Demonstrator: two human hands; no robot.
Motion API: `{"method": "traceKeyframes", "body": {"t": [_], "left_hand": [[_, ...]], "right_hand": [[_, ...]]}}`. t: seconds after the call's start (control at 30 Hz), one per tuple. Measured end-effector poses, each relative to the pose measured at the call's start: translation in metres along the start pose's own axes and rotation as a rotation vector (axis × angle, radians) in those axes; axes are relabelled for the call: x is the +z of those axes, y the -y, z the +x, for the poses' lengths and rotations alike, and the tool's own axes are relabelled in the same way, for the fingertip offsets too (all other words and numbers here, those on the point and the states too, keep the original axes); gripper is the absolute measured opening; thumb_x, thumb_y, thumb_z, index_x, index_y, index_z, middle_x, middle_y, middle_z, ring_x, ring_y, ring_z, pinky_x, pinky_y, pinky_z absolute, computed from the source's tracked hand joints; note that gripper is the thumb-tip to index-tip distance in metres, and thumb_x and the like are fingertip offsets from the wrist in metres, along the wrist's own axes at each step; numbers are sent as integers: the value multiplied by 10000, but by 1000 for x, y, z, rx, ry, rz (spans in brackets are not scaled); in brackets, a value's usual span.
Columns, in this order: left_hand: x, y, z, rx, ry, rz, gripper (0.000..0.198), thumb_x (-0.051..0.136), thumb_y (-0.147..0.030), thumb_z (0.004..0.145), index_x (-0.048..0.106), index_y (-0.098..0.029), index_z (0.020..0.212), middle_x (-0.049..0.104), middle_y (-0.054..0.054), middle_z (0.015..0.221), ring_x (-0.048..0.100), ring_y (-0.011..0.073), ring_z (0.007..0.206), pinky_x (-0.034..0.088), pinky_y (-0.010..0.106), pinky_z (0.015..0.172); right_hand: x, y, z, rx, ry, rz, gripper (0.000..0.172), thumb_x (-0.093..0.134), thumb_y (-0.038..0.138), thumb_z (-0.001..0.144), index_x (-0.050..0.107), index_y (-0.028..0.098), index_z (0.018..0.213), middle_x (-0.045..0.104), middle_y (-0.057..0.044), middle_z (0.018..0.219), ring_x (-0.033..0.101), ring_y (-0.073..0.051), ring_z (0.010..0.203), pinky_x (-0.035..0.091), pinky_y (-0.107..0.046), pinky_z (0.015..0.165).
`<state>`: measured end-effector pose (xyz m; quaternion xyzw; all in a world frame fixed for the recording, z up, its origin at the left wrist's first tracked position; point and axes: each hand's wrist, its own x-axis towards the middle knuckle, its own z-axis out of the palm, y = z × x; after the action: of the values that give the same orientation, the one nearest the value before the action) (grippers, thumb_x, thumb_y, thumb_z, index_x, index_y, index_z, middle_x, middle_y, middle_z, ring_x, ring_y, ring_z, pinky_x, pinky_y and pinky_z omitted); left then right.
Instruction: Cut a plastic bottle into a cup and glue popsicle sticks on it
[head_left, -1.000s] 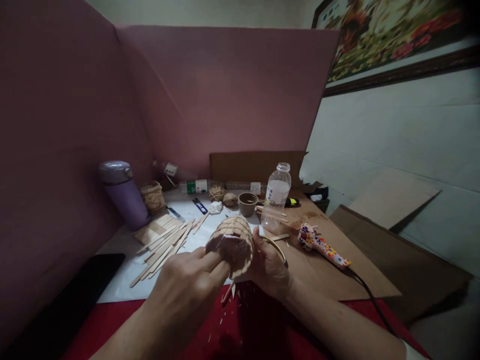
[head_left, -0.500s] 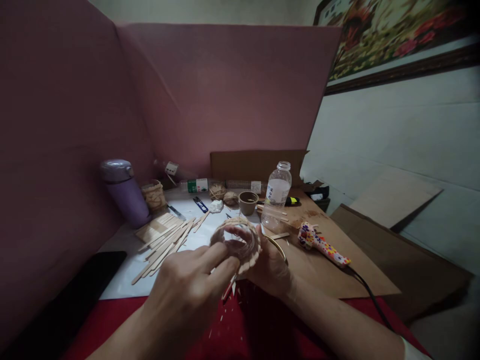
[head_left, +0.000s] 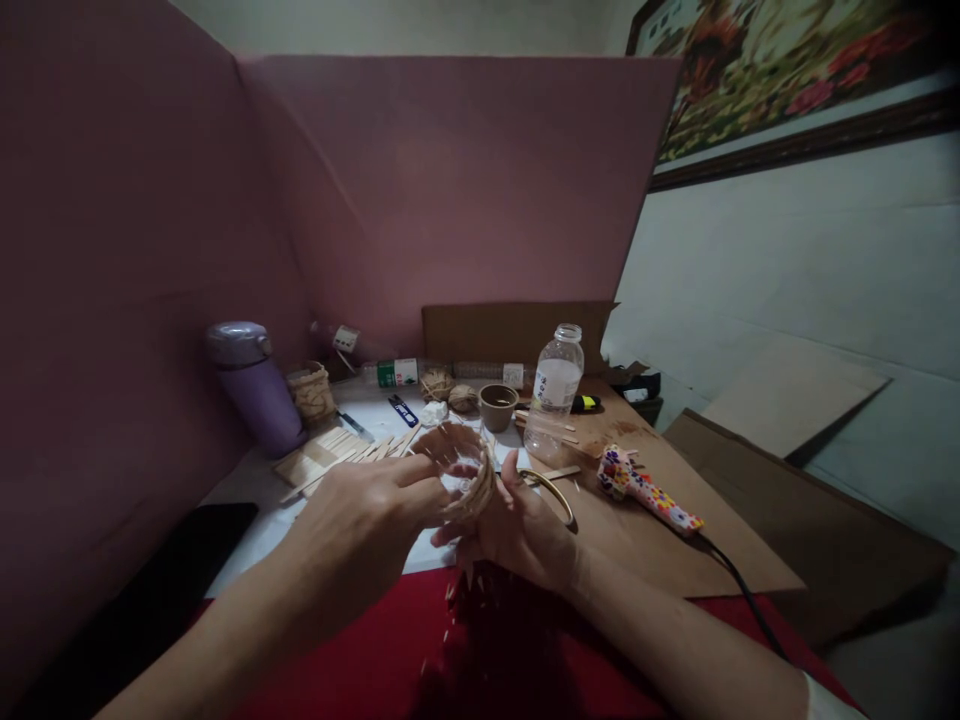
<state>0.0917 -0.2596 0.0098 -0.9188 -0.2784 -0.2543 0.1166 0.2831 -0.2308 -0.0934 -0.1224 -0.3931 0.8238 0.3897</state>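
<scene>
Wooden-stick basket (head_left: 459, 468), mouth facing the camera, gripped between left hand (head_left: 367, 510) and right hand (head_left: 525, 525); both hands' fingers apparently curled around its wall.

The stick basket (head_left: 463, 472) has turned from slatted side to open mouth facing the camera, a little higher in mid-frame. The left hand (head_left: 361, 512) has slid up and left to its rim; the thumb of the right hand (head_left: 519, 525) has lifted clear
</scene>
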Motion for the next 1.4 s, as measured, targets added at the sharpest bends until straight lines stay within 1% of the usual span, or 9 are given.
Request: {"method": "traceKeyframes", "body": {"t": [0.13, 0.23, 0.4, 0.5, 0.63, 0.87, 1.07, 1.2, 1.4], "left_hand": [[4, -5, -1, -28, -46, -20, 224, 501, -109, 942, 614, -187, 765, 600, -23, 688, 539, 101, 560, 356, 230, 502], [4, -10, -1, -66, -130, -112, 115, 566, -144, 931, 661, -202, 958, 676, 15, 927, 599, 97, 676, 450, 214, 580], [3, -8, -6, -180, -391, -296, 492, 739, -306, 840, 567, -258, 1298, 582, 97, 1301, 492, 34, 562, 463, 200, 496], [13, 6, -9, -217, -446, -419, 797, 802, -458, 739, 456, -289, 1437, 539, 137, 1353, 646, 169, 883, 566, 277, 650], [39, 20, -10, -252, -246, -653, 1072, 842, -537, 639, 304, -310, 1538, 522, 170, 1434, 560, 328, 1257, 557, 465, 943], [65, 6, -3, -287, -200, -967, 729, 794, -275, 758, 478, -222, 1413, 660, 142, 1217, 660, 311, 1087, 603, 443, 861], [66, 3, 1, -246, -156, -1082, 668, 767, -151, 768, 476, -266, 1357, 629, 95, 1241, 681, 209, 981, 612, 331, 824], [78, 9, -1, -221, -246, -972, 721, 769, -194, 769, 421, -259, 1397, 554, 133, 1311, 648, 247, 1062, 614, 347, 821], [89, 10, -11, -81, -424, -698, 771, 751, -193, 755, 383, -245, 1431, 512, 161, 1341, 517, 315, 1275, 534, 490, 997]], "right_hand": [[2, 2, -2, -26, -38, 62, 624, 472, 700, 907, 696, 153, 1107, 734, -91, 974, 686, -182, 810, 520, -287, 685], [3, 2, -3, -10, -27, 123, 556, 530, 654, 908, 716, 147, 1043, 733, -72, 930, 666, -155, 757, 510, -268, 683], [3, 0, -2, -25, 12, 129, 593, 479, 675, 921, 697, 160, 1118, 736, -98, 1008, 644, -153, 751, 494, -265, 676], [1, -2, -1, -2, 0, 94, 676, 425, 726, 908, 701, 139, 1097, 740, -111, 927, 635, -162, 698, 485, -264, 629], [-3, -6, -1, -10, -15, 106, 638, 376, 688, 946, 673, 165, 1161, 741, -102, 980, 639, -166, 695, 504, -278, 617], [-3, -7, 0, 21, -31, 73, 631, 400, 689, 932, 677, 145, 1092, 726, -85, 877, 617, -158, 641, 511, -281, 594], [4, -2, 0, -63, -68, 30, 447, 555, 577, 903, 680, 209, 1125, 735, -78, 993, 664, -198, 870, 516, -312, 736], [1, -3, 0, -35, -37, 37, 439, 576, 549, 892, 673, 203, 1144, 735, -91, 989, 667, -207, 824, 521, -360, 749], [-3, -11, 0, -85, -191, 65, 343, 672, 516, 835, 733, 201, 959, 748, -70, 906, 667, -242, 904, 499, -424, 908]]}}
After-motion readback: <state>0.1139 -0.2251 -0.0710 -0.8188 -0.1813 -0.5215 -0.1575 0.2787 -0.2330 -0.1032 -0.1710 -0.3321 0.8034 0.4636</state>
